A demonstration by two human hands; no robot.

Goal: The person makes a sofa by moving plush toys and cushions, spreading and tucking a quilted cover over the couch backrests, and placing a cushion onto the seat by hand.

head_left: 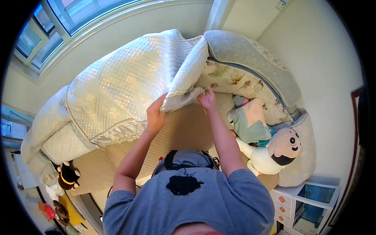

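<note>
A pale quilted sofa cover point(121, 82) with a lace-trimmed edge drapes over the backrest of the sofa, bunched and folded at its right end. My left hand point(156, 113) is closed on the cover's lower edge near the middle. Farther right, my right hand point(207, 99) grips the gathered ruffled trim of the same cover, fingers partly hidden by the cloth. Right of that hand, the uncovered backrest shows a floral cushion panel point(243, 83) under a grey top roll point(250, 55). Below both hands lies the beige ribbed seat point(172, 129).
A large plush doll point(270, 154) and a folded pastel cloth point(250, 119) rest on the sofa's right end. At the left end sits a black plush toy point(68, 176). A white cabinet point(305, 203) stands lower right; windows point(74, 19) are behind the sofa.
</note>
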